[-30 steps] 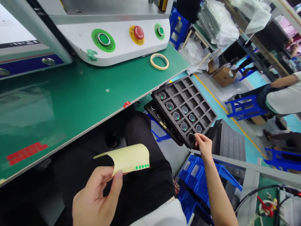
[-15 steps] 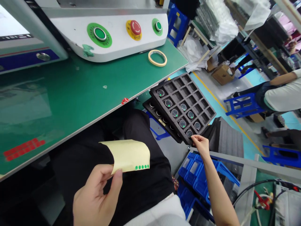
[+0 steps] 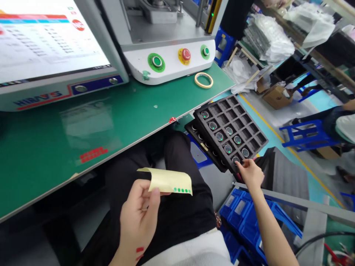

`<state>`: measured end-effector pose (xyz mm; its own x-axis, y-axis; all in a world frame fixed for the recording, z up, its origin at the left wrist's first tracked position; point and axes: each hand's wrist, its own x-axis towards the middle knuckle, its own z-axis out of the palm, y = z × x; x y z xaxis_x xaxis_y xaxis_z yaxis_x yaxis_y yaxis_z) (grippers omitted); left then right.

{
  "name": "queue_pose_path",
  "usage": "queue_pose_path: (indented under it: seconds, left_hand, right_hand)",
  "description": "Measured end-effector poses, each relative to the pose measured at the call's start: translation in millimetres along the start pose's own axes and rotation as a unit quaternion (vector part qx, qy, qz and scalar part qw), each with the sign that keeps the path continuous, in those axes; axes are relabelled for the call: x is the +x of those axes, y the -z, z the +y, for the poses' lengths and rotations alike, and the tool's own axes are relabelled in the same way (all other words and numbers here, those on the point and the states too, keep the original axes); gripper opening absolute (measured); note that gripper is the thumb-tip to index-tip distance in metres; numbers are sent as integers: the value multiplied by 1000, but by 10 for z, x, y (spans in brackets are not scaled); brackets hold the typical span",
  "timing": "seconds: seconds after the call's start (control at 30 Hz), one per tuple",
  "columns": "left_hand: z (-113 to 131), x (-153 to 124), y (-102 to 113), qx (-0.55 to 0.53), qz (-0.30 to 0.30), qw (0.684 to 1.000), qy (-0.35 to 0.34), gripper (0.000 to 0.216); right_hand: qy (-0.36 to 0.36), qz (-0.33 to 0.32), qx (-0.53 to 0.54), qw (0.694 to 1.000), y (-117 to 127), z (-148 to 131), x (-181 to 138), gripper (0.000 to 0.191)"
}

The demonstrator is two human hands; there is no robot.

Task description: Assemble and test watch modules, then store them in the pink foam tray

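My left hand (image 3: 140,218) pinches a curled yellow backing sheet (image 3: 169,181) with a row of small green dot stickers (image 3: 182,190) along its edge, held over my lap. My right hand (image 3: 251,173) reaches to the near corner of a black foam tray (image 3: 251,127) with a grid of pockets; its fingertips press on a round lens-like part (image 3: 235,159) in the nearest pocket. Several more round parts with green dots sit in two rows of the tray. A second tray (image 3: 194,133) lies beneath it.
A green workbench (image 3: 83,129) holds a monitor (image 3: 50,40), a machine with green and red buttons (image 3: 172,61) and a tape roll (image 3: 203,79). Blue bins (image 3: 244,221) stand below my right arm. Another person's arm (image 3: 344,122) and blue stools are at right.
The view has tilted up and left, showing the monitor. My left hand has turned the sticker sheet flatter. My right hand stays at the tray's near corner.
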<state>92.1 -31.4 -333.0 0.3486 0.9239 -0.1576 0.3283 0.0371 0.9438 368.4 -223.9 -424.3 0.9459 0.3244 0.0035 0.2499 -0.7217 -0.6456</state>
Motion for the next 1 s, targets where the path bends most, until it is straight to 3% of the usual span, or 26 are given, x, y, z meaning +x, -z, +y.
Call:
queue_pose_path:
  seconds: [0.1,0.17,0.23,0.27,0.33,0.43,0.57,0.7,0.8,1.0]
  left_hand:
    - [-44,-9,25,-9,-21,1000,2,17]
    - [-61,-26,32,-23,-24,999,6,17]
    - [-59,-51,33,-34,-21,999,9,18]
    - [-51,-66,31,-37,-20,999,12,19]
    - [-27,-97,28,-43,-18,999,16,20]
    - [2,-133,20,-63,-11,998,19,19]
    - [-53,-120,22,-61,-22,998,0,16]
    - [-214,-34,75,19,-74,991,-108,17]
    - [-281,26,119,76,-97,972,-202,19]
    - [-222,41,130,94,-113,950,-275,22]
  right_hand:
    - [118,6,34,992,-126,-506,-390,18]
    - [214,-53,78,972,-206,-890,-659,11]
    - [344,-124,148,919,-262,-1246,-851,4]
    - [394,-146,180,890,-281,-1396,-908,10]
    - [449,-170,223,848,-315,-1612,-958,16]
    - [447,-204,236,838,-378,-1732,-958,14]
    - [413,-221,237,851,-458,-1691,-974,12]
    - [322,-273,257,869,-444,-1661,-979,10]
    - [256,-334,280,863,-385,-1665,-944,8]
    - [216,-362,330,844,-324,-1658,-882,7]
